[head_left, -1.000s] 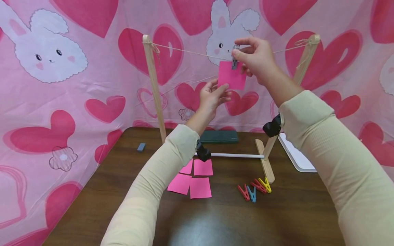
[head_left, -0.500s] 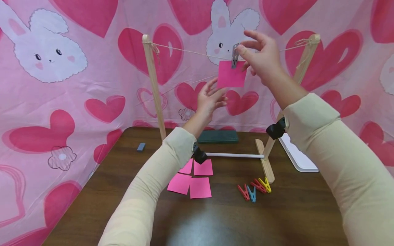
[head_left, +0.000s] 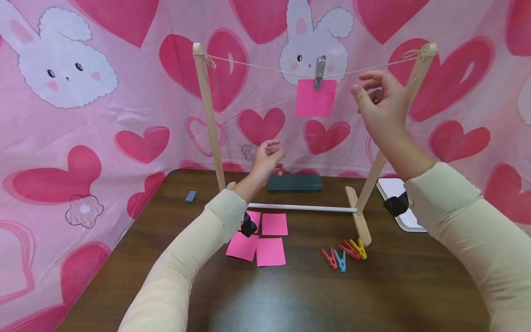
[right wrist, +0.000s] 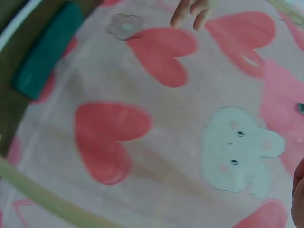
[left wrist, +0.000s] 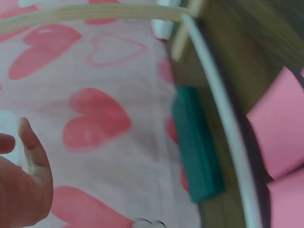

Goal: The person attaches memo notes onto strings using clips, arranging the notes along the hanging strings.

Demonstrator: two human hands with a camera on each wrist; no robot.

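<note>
A pink paper square [head_left: 314, 102] hangs from the string [head_left: 257, 67], held by a grey metal clip [head_left: 319, 74] near the middle of the line. Right of the paper, apart from it, my right hand [head_left: 383, 106] is raised with loosely bent fingers and nothing in them. My left hand [head_left: 267, 161] is lower and to the left, below the string, also holding nothing, its fingers relaxed. Several more pink squares [head_left: 271, 252] lie on the table, partly covered by my left wrist. Several plastic clothespins [head_left: 340, 261], red, blue and yellow, lie to the right of them.
The string runs between two wooden posts [head_left: 209, 115] joined low down by a white rod [head_left: 303, 208]. A dark green case [head_left: 294, 183] lies behind the rod. A small blue block [head_left: 191, 197] is at left, a white tray [head_left: 392, 189] at right. A patterned cloth hangs behind.
Both hands have let go: the left from the paper, the right from the clip. My left hand has dropped down and left; my right has moved right. Paper and clip stay hanging on the string.
</note>
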